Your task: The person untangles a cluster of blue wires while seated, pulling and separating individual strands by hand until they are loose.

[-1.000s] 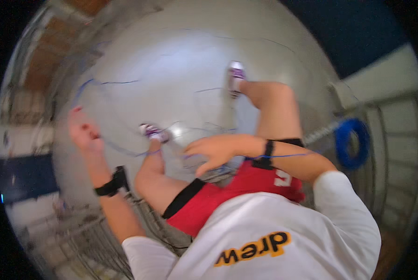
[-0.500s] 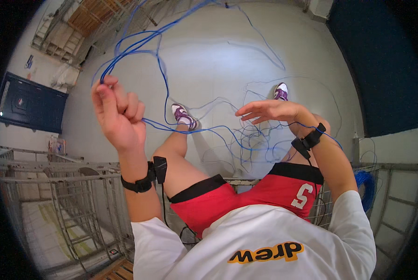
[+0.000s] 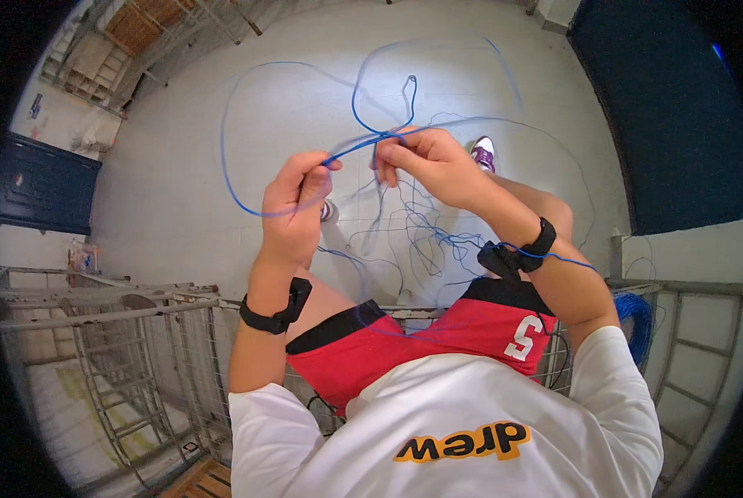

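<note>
Blue wire (image 3: pixel 359 143) runs between your two hands in the upper middle of the frame, several strands lying together there. Your left hand (image 3: pixel 293 191), left of centre, has its thumb and curled fingers clamped on the strands. Your right hand (image 3: pixel 438 166), just right of centre, has its thumb and forefinger at the spot where the strands cross; you cannot tell from this view whether they pinch them. From there, one narrow loop rises toward the top of the frame, and a wide, partly blurred loop swings out to the upper left. Below your right hand, thin strands tangle over the pale floor (image 3: pixel 305 100). Another strand passes across the black band (image 3: pixel 541 239) on your right wrist. A blue coil (image 3: pixel 635 325) hangs by the metal rack (image 3: pixel 703 332) at the lower right, well apart from your hands.
</note>
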Motion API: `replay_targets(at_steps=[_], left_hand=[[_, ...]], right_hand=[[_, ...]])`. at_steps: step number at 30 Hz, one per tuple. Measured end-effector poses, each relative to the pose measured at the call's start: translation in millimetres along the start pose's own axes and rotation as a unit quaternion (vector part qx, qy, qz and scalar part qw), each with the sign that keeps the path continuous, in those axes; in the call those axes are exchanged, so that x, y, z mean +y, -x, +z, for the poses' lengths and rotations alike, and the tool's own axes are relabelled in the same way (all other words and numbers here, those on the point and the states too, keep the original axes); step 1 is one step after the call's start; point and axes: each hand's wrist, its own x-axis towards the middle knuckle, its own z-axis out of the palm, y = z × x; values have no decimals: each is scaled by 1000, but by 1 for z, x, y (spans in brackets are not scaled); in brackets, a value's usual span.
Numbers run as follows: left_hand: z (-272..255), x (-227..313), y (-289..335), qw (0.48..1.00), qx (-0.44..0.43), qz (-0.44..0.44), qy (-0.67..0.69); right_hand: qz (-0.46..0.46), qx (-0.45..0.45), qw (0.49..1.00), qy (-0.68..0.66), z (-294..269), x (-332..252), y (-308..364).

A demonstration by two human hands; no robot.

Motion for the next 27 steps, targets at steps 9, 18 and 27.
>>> replay_targets(at_steps=[9, 18, 27], left_hand=[[-43, -40, 22, 991, 50, -120, -33], [-92, -66, 41, 978, 89, -116, -152], [-152, -90, 79, 950, 219, -174, -139]], right_hand=[[160, 163, 961, -158, -50, -13, 28], [132, 58, 962, -231, -136, -13, 70], [226, 179, 942, 174, -160, -20, 84]])
